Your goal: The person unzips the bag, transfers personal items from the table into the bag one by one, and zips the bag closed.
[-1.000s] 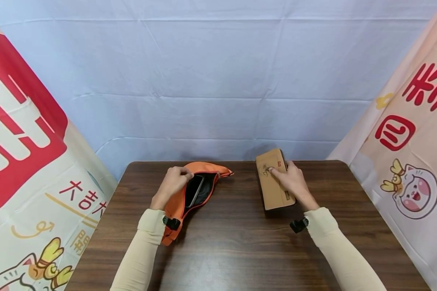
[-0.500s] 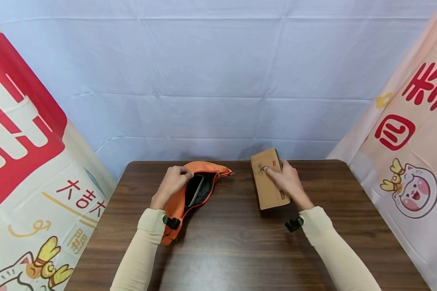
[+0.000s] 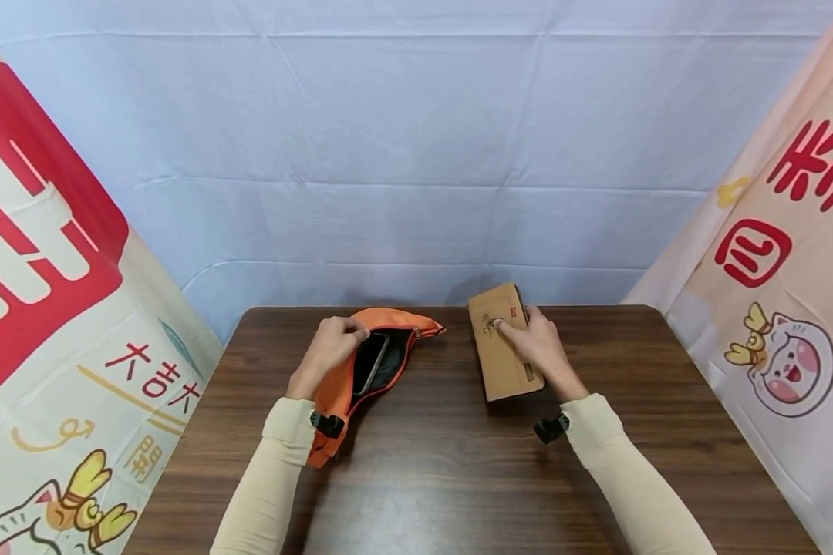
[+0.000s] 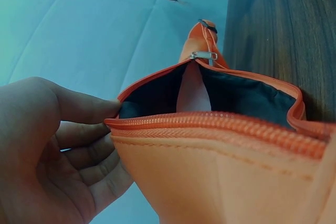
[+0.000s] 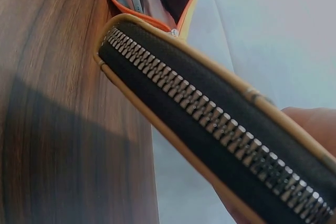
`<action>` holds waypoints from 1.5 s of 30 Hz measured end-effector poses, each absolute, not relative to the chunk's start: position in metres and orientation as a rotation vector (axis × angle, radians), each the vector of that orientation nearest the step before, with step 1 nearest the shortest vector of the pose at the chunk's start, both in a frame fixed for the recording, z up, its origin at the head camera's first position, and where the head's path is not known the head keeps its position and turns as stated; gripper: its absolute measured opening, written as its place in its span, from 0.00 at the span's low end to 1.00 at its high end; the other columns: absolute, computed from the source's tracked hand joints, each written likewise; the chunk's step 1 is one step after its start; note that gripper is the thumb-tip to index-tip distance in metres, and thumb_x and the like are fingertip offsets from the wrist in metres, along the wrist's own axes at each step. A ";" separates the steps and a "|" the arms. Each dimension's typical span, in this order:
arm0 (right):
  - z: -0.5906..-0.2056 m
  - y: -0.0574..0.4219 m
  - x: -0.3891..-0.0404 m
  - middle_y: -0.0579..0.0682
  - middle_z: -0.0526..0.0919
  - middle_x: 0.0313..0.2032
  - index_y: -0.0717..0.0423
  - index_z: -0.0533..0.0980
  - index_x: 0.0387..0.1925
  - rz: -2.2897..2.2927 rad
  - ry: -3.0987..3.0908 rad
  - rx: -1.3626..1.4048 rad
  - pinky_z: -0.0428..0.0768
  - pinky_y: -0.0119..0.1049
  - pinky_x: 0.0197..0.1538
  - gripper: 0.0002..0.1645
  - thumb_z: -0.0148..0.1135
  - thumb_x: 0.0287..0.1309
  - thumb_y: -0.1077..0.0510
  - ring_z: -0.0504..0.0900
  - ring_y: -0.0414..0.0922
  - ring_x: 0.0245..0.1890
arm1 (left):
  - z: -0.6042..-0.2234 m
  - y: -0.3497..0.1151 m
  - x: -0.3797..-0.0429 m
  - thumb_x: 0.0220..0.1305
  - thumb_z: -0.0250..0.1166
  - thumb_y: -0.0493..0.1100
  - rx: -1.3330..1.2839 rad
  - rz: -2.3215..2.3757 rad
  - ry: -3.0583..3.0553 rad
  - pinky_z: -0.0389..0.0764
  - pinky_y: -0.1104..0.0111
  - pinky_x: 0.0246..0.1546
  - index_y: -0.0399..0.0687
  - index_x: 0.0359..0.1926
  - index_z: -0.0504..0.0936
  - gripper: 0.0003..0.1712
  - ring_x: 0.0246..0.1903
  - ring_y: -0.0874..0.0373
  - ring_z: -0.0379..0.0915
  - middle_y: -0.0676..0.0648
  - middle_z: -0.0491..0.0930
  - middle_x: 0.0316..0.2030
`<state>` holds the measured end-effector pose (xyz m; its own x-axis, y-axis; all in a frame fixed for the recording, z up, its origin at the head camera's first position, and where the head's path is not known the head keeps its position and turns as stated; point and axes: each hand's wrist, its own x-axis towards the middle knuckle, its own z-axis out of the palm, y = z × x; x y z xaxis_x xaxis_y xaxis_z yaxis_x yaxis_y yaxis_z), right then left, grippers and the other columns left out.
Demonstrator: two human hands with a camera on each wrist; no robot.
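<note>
An orange zip bag (image 3: 332, 391) with a black lining gapes on the table's left half. My left hand (image 3: 329, 345) pinches its zippered rim between thumb and fingers, as the left wrist view shows. Inside stands a slim, phone-like thing (image 3: 373, 371) with a pale edge. The metal zip pull (image 4: 205, 55) sits at the far end of the opening. To the right of the bag, my right hand (image 3: 543, 344) grips a tan zip wallet (image 3: 500, 370), thumb on its printed face. In the right wrist view the wallet's metal zipper runs closed along its dark side.
The dark wooden table (image 3: 444, 478) ends at the back against a pale cloth backdrop (image 3: 403, 154). Printed banners hang at the left (image 3: 146, 401) and at the right (image 3: 777, 324). Bare tabletop separates bag and wallet.
My right hand has carried the wallet steadily leftward, closer to the bag. My left hand and the open bag have stayed in place.
</note>
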<state>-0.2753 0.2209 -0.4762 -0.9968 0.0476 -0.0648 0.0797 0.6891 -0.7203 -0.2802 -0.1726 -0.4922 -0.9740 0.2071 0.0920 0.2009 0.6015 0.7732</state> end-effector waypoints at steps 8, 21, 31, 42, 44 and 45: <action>-0.479 0.211 -0.276 0.74 0.76 0.65 0.69 0.50 0.83 -1.228 2.858 0.097 0.79 0.63 0.64 0.59 0.58 0.73 0.31 0.81 0.67 0.61 | -0.492 -0.172 -0.280 0.80 0.59 0.44 0.365 1.363 2.806 0.70 0.62 0.28 0.39 0.56 0.88 0.17 0.21 0.55 0.65 0.37 0.83 0.35; -0.480 0.197 -0.275 0.66 0.86 0.45 0.67 0.56 0.80 -1.278 2.852 0.077 0.84 0.43 0.36 0.54 0.61 0.73 0.34 0.86 0.49 0.31 | -0.491 -0.173 -0.280 0.80 0.60 0.44 0.363 1.365 2.808 0.70 0.63 0.27 0.42 0.54 0.89 0.16 0.20 0.56 0.64 0.42 0.80 0.28; -0.479 0.188 -0.272 0.66 0.86 0.44 0.66 0.60 0.78 -1.332 2.818 0.064 0.85 0.41 0.30 0.51 0.63 0.73 0.35 0.87 0.48 0.28 | -0.491 -0.172 -0.280 0.80 0.60 0.44 0.371 1.359 2.803 0.70 0.62 0.29 0.40 0.56 0.89 0.17 0.21 0.55 0.65 0.39 0.83 0.33; -0.481 0.180 -0.271 0.65 0.87 0.42 0.64 0.64 0.75 -1.388 2.788 0.032 0.85 0.42 0.28 0.47 0.64 0.72 0.36 0.87 0.47 0.26 | -0.492 -0.172 -0.281 0.80 0.59 0.44 0.368 1.343 2.808 0.71 0.62 0.30 0.41 0.54 0.89 0.16 0.24 0.54 0.68 0.34 0.86 0.43; -0.482 0.179 -0.270 0.65 0.87 0.41 0.64 0.64 0.74 -1.393 2.782 0.027 0.85 0.42 0.28 0.46 0.64 0.72 0.36 0.87 0.47 0.25 | -0.492 -0.171 -0.282 0.81 0.59 0.45 0.369 1.344 2.808 0.71 0.62 0.30 0.41 0.54 0.89 0.16 0.24 0.55 0.68 0.34 0.86 0.42; -0.481 0.178 -0.270 0.65 0.87 0.41 0.64 0.65 0.73 -1.397 2.778 0.024 0.86 0.42 0.28 0.45 0.64 0.72 0.36 0.87 0.47 0.25 | -0.492 -0.171 -0.281 0.80 0.59 0.45 0.370 1.347 2.805 0.71 0.62 0.30 0.41 0.54 0.89 0.16 0.23 0.55 0.67 0.34 0.86 0.42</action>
<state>-0.2697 0.1780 -0.4815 -0.9994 -0.0001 -0.0353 0.0282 0.5962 -0.8023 -0.2813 -0.1713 -0.4915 -0.9721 0.2147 0.0944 0.2079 0.6029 0.7703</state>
